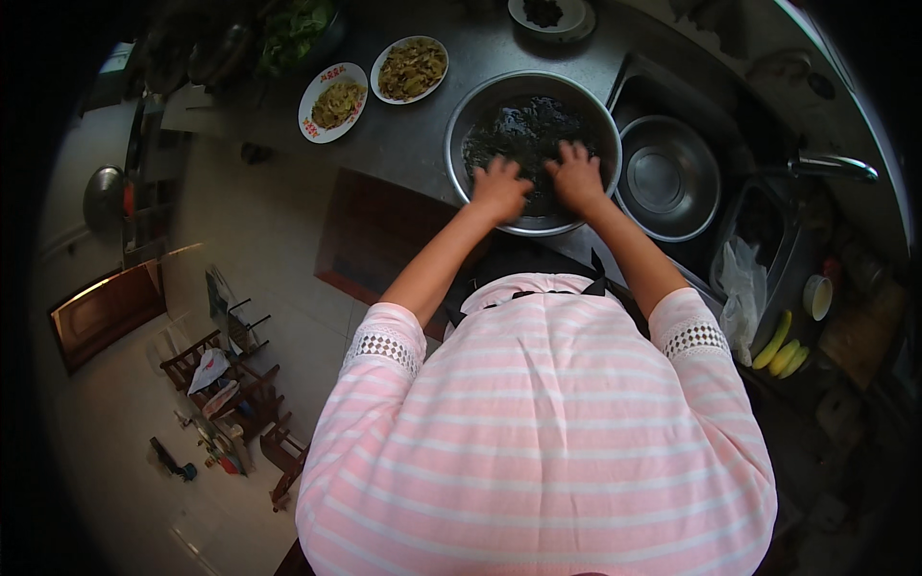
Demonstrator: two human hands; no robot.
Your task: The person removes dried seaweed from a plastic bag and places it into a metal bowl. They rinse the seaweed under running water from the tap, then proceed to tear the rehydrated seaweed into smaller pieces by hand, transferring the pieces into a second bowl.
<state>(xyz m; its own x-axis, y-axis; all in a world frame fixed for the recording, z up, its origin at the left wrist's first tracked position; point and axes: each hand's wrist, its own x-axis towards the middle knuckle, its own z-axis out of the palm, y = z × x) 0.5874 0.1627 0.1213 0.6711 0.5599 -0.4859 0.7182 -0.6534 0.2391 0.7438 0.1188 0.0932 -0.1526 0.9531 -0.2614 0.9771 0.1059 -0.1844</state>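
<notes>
A large metal basin (455, 137) stands on the steel counter beside the sink, with dark leafy matter in water (533, 122) inside it. My left hand (502, 189) is over the near left part of the basin, fingers spread and slightly blurred. At the near right part, my right hand (576, 180) has its fingers apart, the tips at the dark wet mass. Neither hand visibly grips anything. Whether the fingertips are under the water is hard to tell.
Two plates of cooked food (336, 108) (410, 70) are left of the basin; a white bowl (551, 14) is behind it. An empty metal basin (666, 176) sits in the sink, near a faucet (835, 168), a plastic bag (742, 288) and yellow-green vegetables (774, 342).
</notes>
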